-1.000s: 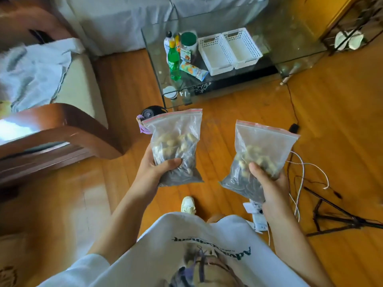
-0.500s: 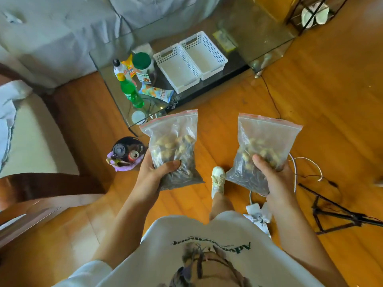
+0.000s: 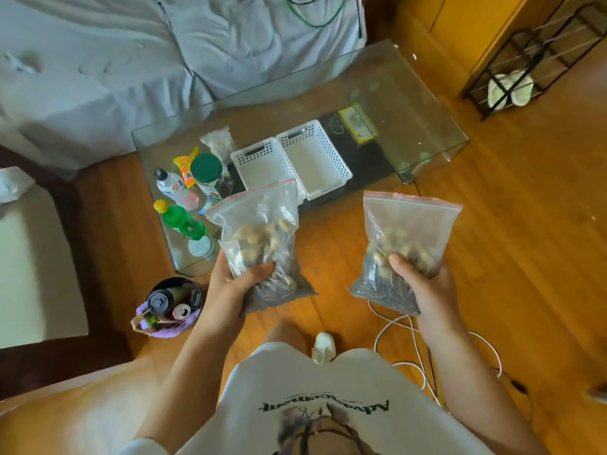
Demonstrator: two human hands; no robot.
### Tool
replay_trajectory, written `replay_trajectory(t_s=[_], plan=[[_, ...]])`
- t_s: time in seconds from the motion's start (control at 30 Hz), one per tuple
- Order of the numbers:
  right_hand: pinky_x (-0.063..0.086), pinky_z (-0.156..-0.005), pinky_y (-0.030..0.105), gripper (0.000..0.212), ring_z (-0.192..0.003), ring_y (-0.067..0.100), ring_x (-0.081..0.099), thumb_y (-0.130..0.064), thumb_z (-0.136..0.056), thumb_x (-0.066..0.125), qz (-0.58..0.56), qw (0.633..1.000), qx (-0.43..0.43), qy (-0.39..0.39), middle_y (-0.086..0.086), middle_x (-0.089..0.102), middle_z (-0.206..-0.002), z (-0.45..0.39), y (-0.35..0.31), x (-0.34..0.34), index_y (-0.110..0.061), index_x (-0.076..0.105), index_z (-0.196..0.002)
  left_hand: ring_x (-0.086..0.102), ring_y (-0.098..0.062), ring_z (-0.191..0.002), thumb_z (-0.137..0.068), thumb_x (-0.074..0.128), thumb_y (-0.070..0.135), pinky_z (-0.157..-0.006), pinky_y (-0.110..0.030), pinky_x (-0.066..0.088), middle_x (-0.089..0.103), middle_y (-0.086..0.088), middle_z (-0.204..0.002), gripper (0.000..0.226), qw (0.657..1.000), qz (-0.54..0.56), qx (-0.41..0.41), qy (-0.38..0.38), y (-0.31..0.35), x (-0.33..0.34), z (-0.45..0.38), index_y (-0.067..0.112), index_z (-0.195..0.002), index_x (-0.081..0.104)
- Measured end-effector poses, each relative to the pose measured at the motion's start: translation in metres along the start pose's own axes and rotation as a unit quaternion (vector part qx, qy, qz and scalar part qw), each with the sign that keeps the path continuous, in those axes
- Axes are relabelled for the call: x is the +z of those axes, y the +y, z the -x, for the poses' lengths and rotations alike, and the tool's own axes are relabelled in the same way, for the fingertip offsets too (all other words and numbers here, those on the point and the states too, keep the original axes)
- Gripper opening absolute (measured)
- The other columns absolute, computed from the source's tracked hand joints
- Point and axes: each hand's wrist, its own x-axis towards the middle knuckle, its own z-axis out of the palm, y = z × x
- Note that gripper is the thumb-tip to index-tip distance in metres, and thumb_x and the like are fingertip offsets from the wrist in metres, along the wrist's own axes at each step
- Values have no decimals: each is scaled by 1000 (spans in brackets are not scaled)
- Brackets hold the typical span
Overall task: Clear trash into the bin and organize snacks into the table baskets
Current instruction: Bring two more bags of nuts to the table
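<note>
Two nut bags (image 3: 261, 238) (image 3: 405, 247), one gripped by each hand's (image 3: 235, 287) (image 3: 427, 290) fingers, have come closer above the desk's (image 3: 427, 133) near edge, baskets (image 3: 315, 156) now almost within reach.

Warm daylight, glare on the wood floor (image 3: 98, 418), edges bowed and soft.
</note>
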Motion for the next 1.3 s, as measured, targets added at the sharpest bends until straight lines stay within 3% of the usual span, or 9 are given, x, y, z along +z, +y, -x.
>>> replay_trajectory(t_s=[0.2,0.33,0.57,0.67,0.77,0.87,1.0,1.13,1.3], plan=[[54,-68,16,44,-93,2,67,-40,-52,80,20,999,-9,-37,-21,71,-96,-73,-26,41,-49,65,-93,66,-28,-92,-66,65,8,-79,-44,55,70,-5,-97,45,999,16,3,27,20,-3,-69,27,-107,61],[51,-66,8,40,-91,-7,65,-30,-59,77,21,998,-32,-53,-27,70,-94,-126,-47,81,-47,64,-93,69,-21,-88,-66,66,10,-70,-31,57,72,-2,-95,41,999,9,20,28,43,-7,-132,30,-102,64],[56,-71,21,52,-95,13,69,-36,-50,80,18,997,-9,-69,-7,73,-98,-221,-88,158,-31,65,-99,68,-28,-94,-54,74,25,-74,-35,55,71,-6,-98,57,999,7,17,50,107,-15,-238,24,-109,59],[57,-71,23,55,-93,14,69,-39,-46,81,26,997,4,-71,-7,74,-95,-263,-98,190,-29,66,-98,71,-22,-88,-56,74,24,-67,-29,57,74,0,-94,44,999,17,2,47,126,-23,-281,36,-97,65],[55,-66,18,53,-90,8,69,-41,-46,81,45,996,15,-82,-13,73,-92,-309,-100,217,-32,66,-96,71,-20,-87,-54,76,22,-67,-29,56,74,0,-94,54,997,24,-12,77,133,-28,-327,28,-106,60],[53,-61,13,52,-87,1,68,-48,-45,80,71,992,28,-104,-19,71,-90,-361,-97,244,-39,64,-94,69,-25,-93,-62,74,13,-74,-34,56,72,-6,-102,59,994,28,-24,105,128,-35,-379,19,-117,55],[54,-73,26,49,-92,10,68,-39,-53,82,89,987,50,-123,-9,72,-96,-442,-77,281,-32,64,-98,70,-21,-91,-63,74,13,-72,-32,56,73,-2,-99,54,989,29,-41,140,108,-44,-456,25,-113,57],[53,-63,15,28,-82,2,70,-18,-67,81,118,983,55,-130,-16,73,-83,-522,-36,313,-31,67,-88,69,-27,-95,-61,76,16,-76,-39,57,69,-10,-106,59,981,21,-57,185,75,-55,-533,22,-116,53],[51,-56,10,26,-74,-3,68,-21,-68,81,159,975,83,-132,-18,72,-78,-601,23,339,-28,64,-87,66,-23,-95,-70,76,10,-73,-34,58,66,-8,-108,52,973,-19,-86,215,23,-75,-613,29,-111,52]])
